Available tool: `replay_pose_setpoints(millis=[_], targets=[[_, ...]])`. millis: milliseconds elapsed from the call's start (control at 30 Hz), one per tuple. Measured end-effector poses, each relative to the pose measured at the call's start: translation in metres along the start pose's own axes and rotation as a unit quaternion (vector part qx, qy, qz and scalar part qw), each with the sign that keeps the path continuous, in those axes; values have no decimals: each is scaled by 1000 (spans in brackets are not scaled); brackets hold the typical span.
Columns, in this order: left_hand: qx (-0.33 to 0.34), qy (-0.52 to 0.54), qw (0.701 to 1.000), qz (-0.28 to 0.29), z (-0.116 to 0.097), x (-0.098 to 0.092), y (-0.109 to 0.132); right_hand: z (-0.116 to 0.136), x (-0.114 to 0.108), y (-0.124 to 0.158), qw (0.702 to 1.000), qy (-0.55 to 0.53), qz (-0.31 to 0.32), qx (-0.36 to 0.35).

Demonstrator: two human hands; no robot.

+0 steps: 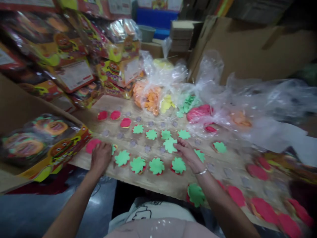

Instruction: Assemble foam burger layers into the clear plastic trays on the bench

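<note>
My right hand (186, 152), with a bracelet at the wrist, pinches the edge of a green scalloped piece (170, 145) above the cardboard-covered table (153, 183). At the left, my left hand (101, 155) rests with curled fingers beside a red round piece (92, 145); whether it holds anything is hidden. Just right of that hand lies a small stack with a green and yellow edge (114, 149). Several green pieces lie on red ones in two rows, among them one near the front edge (138, 164). Three uncovered red pieces sit at the back left, one of them rightmost (125, 122).
Clear plastic bags (148, 94) with orange, yellow, green and red pieces line the back. Packaged burger toys (114, 71) are stacked at the left, near an open carton (74, 120). More red pieces (264, 209) lie at the front right. A large cardboard box (257, 49) stands behind.
</note>
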State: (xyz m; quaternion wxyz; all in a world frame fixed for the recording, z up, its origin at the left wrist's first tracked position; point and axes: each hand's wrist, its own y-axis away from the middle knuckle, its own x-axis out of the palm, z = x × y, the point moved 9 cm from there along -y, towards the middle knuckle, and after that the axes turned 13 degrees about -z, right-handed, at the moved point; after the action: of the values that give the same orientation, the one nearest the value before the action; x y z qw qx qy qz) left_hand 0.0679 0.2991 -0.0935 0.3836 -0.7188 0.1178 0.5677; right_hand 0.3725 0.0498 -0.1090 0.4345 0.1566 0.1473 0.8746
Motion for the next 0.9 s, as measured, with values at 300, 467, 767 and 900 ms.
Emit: replay_pose_setpoints(millis=[300,467,767,900], targets=[[-306,587,740,114,-136,-5,34,-2,67,41,987,17,143,-72],[-467,709,503,162,-180,8,49,31,26,19,933,237,54,-265],[-305,294,896,-134,50,-55,25,18,-50,-49,639,599,-50,-481],[-220,231,943,-99,68,-38,9,13,-49,-41,628,614,-49,-475]])
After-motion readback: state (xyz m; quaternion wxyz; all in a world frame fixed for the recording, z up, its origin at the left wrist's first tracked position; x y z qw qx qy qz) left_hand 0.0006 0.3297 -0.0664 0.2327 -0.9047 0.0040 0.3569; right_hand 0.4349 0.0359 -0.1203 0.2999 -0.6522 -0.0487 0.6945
